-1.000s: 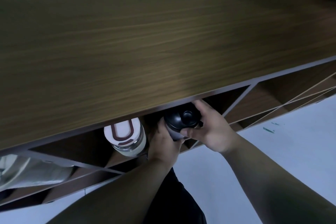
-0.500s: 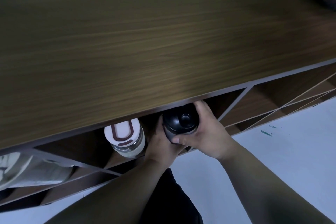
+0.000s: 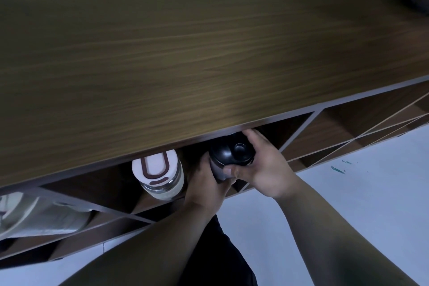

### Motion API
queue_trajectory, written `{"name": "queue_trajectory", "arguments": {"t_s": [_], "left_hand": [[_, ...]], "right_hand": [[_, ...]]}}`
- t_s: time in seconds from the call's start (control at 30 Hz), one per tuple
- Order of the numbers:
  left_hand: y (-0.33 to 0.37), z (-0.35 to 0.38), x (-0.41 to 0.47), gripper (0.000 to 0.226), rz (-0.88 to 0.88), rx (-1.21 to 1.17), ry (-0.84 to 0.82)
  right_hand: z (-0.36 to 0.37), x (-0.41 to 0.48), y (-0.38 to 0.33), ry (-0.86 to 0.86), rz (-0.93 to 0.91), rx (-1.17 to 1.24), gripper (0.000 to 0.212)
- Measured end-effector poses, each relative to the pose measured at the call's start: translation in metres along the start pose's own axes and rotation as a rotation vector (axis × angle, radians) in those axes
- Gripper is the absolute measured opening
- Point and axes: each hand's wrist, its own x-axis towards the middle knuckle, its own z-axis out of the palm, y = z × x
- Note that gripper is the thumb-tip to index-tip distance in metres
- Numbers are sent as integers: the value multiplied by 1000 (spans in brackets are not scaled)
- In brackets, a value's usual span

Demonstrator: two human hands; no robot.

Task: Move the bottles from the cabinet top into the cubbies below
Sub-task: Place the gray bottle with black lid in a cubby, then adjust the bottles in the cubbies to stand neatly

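Both grips clenched on black bottle (image 3: 228, 158): L hand (image 3: 206, 183) under its side, R hand (image 3: 264, 167) round its cap, at cubby (image 3: 285, 127) mouth w/ clear bottle (image 3: 160, 175) just beside, below cabinet top (image 3: 185, 65).

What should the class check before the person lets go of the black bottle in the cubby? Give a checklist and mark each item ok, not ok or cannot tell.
1. Both hands on the black bottle: ok; the left hand holds its side and the right hand wraps its cap end.
2. Bottle under the cabinet top, inside a cubby: ok.
3. Bottle base resting on the cubby floor: cannot tell, hidden by the hands.
4. Apart from the white-lidded bottle in the same cubby: ok, a gap shows.
5. No bottles left on the visible cabinet top: ok; its far right corner is dark and blurred.
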Motion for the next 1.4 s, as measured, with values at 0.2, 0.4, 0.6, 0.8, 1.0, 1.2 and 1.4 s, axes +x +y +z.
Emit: {"name": "queue_trajectory", "arguments": {"t_s": [0.2, 0.4, 0.6, 0.8, 1.0, 1.2, 1.4], "left_hand": [[-1, -2, 0, 68, -8, 5, -23], [1, -5, 0, 74, -15, 1, -43], [-5, -30, -34, 103, -83, 66, -188], [-22, -93, -85, 35, -223, 148, -294], [-21, -123, -89, 38, -274, -30, 117], [-9, -125, -70, 101, -272, -180, 122], [1, -133, -66, 81, -205, -111, 77]], "right_hand": [[5, -2, 2, 28, 1, 18, 96], [4, -6, 5, -13, -24, 31, 101], [-2, -47, 3, 41, -15, -10, 117], [30, -81, -54, 294, -261, -78, 56], [73, -51, -117, -74, -45, -118, 71], [104, -26, -119, -64, 77, -70, 54], [113, -22, -111, 15, 57, -85, 41]]}}
